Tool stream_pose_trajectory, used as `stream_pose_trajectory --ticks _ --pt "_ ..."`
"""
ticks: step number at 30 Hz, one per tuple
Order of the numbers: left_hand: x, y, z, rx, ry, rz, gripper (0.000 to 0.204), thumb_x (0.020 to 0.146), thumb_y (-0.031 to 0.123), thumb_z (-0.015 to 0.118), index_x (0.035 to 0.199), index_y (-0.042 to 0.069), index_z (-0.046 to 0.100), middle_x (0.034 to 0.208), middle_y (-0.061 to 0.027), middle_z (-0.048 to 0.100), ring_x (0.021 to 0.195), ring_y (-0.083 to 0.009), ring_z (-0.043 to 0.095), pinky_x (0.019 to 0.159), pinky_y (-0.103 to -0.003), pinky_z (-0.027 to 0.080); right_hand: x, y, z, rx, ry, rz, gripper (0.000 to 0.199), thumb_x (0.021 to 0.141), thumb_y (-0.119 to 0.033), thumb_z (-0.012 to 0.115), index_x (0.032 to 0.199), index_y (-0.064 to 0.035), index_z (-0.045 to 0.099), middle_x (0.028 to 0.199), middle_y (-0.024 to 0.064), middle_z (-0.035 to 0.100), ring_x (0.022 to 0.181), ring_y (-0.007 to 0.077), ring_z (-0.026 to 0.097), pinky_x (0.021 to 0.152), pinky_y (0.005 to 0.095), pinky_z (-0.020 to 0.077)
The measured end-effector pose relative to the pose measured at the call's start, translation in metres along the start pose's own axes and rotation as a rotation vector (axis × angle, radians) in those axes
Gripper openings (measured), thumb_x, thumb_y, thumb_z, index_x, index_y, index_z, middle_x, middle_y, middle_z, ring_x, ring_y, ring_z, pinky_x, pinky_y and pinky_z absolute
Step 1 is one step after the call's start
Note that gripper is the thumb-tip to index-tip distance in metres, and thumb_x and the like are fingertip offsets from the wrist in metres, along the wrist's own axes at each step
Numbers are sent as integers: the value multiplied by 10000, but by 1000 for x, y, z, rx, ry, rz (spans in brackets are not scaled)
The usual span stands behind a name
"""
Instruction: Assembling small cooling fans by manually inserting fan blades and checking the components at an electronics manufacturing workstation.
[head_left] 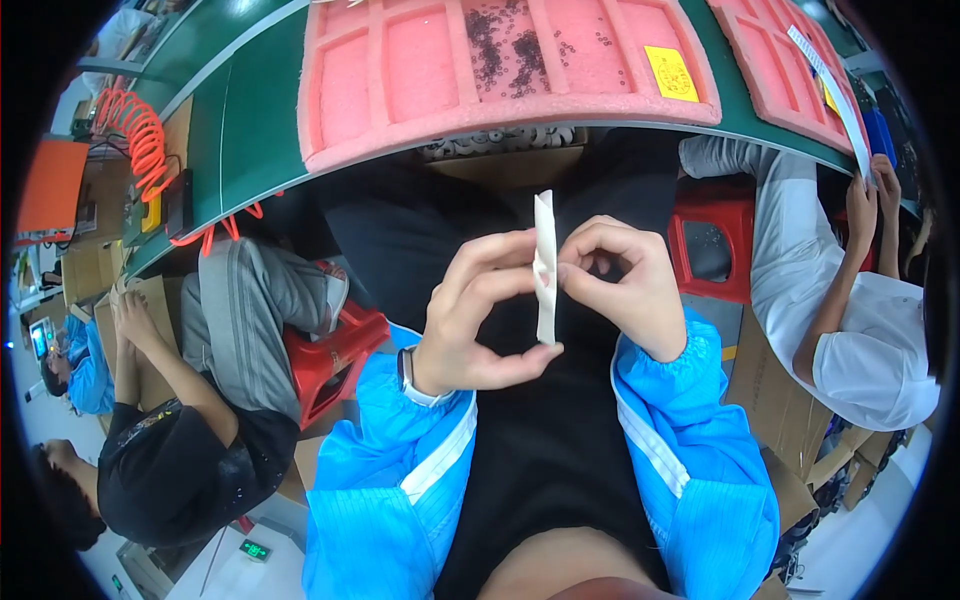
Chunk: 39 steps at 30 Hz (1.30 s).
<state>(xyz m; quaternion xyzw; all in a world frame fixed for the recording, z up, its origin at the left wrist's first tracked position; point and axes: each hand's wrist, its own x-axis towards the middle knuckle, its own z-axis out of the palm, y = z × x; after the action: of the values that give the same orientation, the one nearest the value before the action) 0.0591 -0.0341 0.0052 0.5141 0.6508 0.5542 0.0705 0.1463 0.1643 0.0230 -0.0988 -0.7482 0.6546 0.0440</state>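
Note:
Above my lap, my left hand (pixel 465 315) grips a thin, cream-white flat piece (pixel 545 225), fingers on its left side and thumb at its lower end. The piece stands nearly edge-on, so its kind does not show. From the right, my right hand (pixel 635 285) pinches with thumb and forefinger against the middle of the piece. Whatever lies between those fingertips is hidden. Beyond my hands, a pink foam tray (pixel 345 100) with compartments rests on the green table (pixel 262 130). Many small black rings (pixel 527 60) lie scattered in its middle compartments.
A yellow label (pixel 670 74) lies on the tray's right part. Below the table edge is a cardboard box (pixel 515 170) of parts. Co-workers sit at left (pixel 190 440) and right (pixel 850 330), the right one holding a white strip (pixel 835 95). An orange coiled hose (pixel 135 130) hangs at far left.

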Motion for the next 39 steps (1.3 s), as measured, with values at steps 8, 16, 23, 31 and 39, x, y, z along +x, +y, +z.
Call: stream_pose_trajectory --ticks 8,16,23,31,39 --pt "-22 -30 8 -330 97 -531 620 825 132 799 1359 -21 522 1407 -266 512 1256 -380 602 1027 -435 526 35 67 33 -188 4 57 138 810 -125 754 893 -15 763 755 95 682 647 177 632 603 334 486" --pt "-67 -44 -11 393 -78 -570 637 947 297 695 1444 -33 472 1436 -299 516 1309 -440 541 1084 -426 456 189 158 104 -1092 20 -20 235 881 -320 659 966 -125 760 946 166 738 899 386 707 777 498 563" --pt "-88 -32 -26 272 -21 -638 582 958 298 684 1416 -20 515 1400 -257 568 1292 -414 560 1076 -424 456 173 175 136 -843 -110 -1 315 909 -338 650 1105 -114 754 1110 194 713 1040 360 682 896 472 543" --pt "-69 -64 -20 240 -66 -547 542 941 284 700 1370 -14 556 1341 -250 601 1232 -418 589 1039 -420 481 161 251 77 -735 -85 8 336 887 -299 688 1121 -66 750 1018 169 752 942 349 718 858 418 562" --pt "-108 -119 -47 794 315 -670 598 908 304 722 1408 33 537 1439 -252 516 1363 -448 451 1126 -496 376 251 273 114 -709 -38 179 317 915 -322 656 1132 -111 750 1195 167 714 1076 329 687 939 404 540"
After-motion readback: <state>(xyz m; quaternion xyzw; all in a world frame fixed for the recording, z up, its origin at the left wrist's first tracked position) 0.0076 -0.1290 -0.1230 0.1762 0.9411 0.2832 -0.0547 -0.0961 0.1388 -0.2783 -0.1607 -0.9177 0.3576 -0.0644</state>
